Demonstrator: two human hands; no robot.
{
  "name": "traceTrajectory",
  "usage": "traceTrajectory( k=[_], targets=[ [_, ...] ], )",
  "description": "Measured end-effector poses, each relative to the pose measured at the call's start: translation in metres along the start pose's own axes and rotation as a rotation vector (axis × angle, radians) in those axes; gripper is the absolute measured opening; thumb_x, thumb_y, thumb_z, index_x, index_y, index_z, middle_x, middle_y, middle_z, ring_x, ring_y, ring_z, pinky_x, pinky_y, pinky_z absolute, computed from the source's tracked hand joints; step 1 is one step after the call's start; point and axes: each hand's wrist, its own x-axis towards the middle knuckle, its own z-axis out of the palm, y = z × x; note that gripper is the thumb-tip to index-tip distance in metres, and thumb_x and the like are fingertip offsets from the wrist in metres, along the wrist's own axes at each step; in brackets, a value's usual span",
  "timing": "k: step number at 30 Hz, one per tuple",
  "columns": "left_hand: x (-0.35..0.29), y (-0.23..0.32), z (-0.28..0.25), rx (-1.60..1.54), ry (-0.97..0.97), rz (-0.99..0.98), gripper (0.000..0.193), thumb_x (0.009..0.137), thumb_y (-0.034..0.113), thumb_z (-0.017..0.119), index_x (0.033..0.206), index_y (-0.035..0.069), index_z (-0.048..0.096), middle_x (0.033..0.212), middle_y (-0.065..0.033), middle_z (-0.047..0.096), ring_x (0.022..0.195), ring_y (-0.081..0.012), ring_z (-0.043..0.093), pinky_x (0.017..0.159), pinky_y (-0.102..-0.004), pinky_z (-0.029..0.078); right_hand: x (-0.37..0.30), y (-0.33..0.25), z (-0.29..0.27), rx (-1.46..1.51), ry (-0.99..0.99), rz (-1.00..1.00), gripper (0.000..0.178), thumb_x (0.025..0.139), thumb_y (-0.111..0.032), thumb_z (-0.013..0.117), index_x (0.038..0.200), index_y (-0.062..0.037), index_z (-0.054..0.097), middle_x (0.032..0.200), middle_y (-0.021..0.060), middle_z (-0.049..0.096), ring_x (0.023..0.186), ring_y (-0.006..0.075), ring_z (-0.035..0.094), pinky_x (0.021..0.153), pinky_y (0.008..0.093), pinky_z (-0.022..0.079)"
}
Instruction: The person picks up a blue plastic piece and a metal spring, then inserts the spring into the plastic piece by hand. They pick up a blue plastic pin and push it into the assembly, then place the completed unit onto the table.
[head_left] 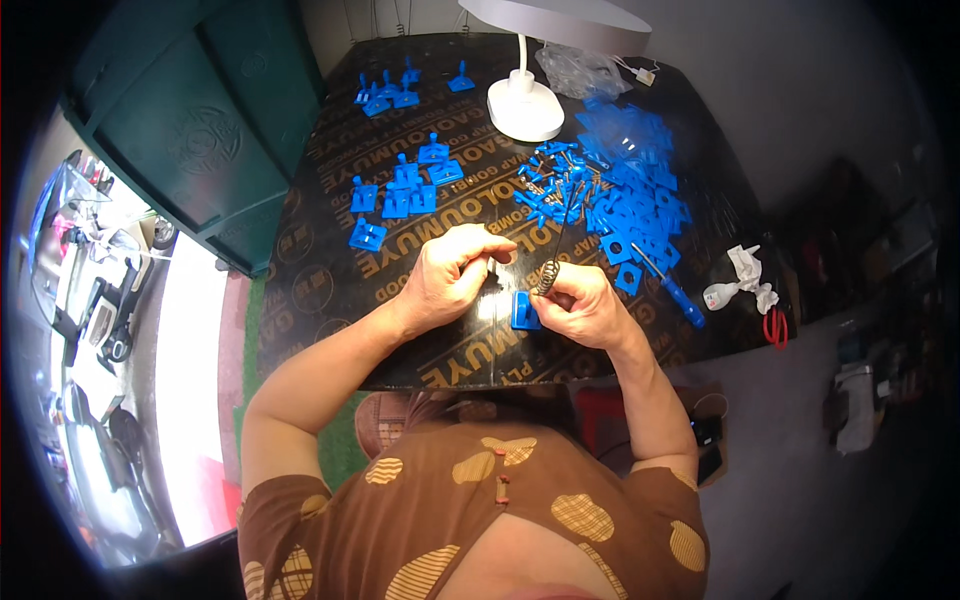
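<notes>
My right hand (585,308) is closed in a pinch on a dark coil spring (549,275). A thin dark wire seems to run upward from the spring. Just under those fingers a small blue base piece (521,314) touches the hand; whether it is gripped too I cannot tell. To the left, my left hand (455,278) is closed, thumb and fingers together, above the table. What it holds, if anything, is hidden.
Blue bases with upright stems (405,190) stand in groups to the left and far left. A large heap of loose blue parts (640,180) covers the right. A white lamp (525,108) stands at the back, beside a clear plastic bag (583,72). Red-handled scissors (775,326) lie near the right edge.
</notes>
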Motion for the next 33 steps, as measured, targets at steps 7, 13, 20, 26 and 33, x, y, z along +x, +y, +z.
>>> traceTrajectory(
  k=[7, 13, 20, 26, 33],
  targets=[
    [0.001, 0.003, 0.001, 0.015, 0.0, 0.004, 0.027, 0.078, -0.01, 0.05, 0.098, 0.0, 0.065, 0.085, -0.0109, 0.066, 0.081, -0.0227, 0.064, 0.077, -0.0314, 0.049, 0.0, -0.003, -0.001, -0.022, 0.011, -0.005, 0.01, 0.08, -0.001, 0.063, 0.075, -0.0004, 0.054, 0.062, 0.0019, 0.049, 0.055, 0.0074, 0.043, 0.049, 0.0262, 0.037],
    [0.001, 0.002, 0.001, 0.035, -0.024, 0.013, 0.026, 0.078, -0.01, 0.05, 0.098, 0.0, 0.065, 0.084, -0.0112, 0.066, 0.08, -0.024, 0.063, 0.076, -0.0321, 0.049, 0.0, 0.003, -0.001, -0.027, 0.009, 0.004, 0.01, 0.079, -0.002, 0.063, 0.074, -0.0007, 0.054, 0.062, 0.0037, 0.05, 0.054, 0.0097, 0.045, 0.05, 0.027, 0.038],
    [0.0, 0.0, 0.0, 0.034, -0.044, -0.024, 0.028, 0.08, -0.009, 0.049, 0.1, 0.001, 0.065, 0.085, -0.0104, 0.067, 0.083, -0.0223, 0.064, 0.089, -0.0356, 0.043, -0.002, 0.015, 0.0, 0.03, -0.002, -0.055, 0.009, 0.082, 0.002, 0.062, 0.089, -0.0016, 0.065, 0.066, -0.0061, 0.051, 0.056, -0.0002, 0.038, 0.047, 0.0198, 0.03],
    [-0.002, -0.001, 0.0, -0.01, -0.058, -0.054, 0.029, 0.082, -0.009, 0.048, 0.103, 0.001, 0.065, 0.087, -0.0105, 0.069, 0.085, -0.0208, 0.064, 0.098, -0.0377, 0.039, -0.001, 0.014, -0.001, -0.011, -0.004, -0.055, 0.007, 0.081, 0.003, 0.062, 0.086, -0.0014, 0.065, 0.065, -0.0051, 0.052, 0.055, 0.0001, 0.039, 0.046, 0.0201, 0.03],
    [0.0, 0.0, 0.002, 0.019, -0.013, 0.02, 0.026, 0.076, -0.009, 0.052, 0.096, 0.0, 0.065, 0.083, -0.0112, 0.066, 0.079, -0.0242, 0.063, 0.077, -0.0327, 0.049, 0.0, 0.006, -0.001, -0.033, 0.016, -0.009, 0.014, 0.078, -0.001, 0.062, 0.069, -0.0016, 0.051, 0.059, 0.0044, 0.048, 0.052, 0.0113, 0.043, 0.048, 0.0283, 0.036]
  ],
)
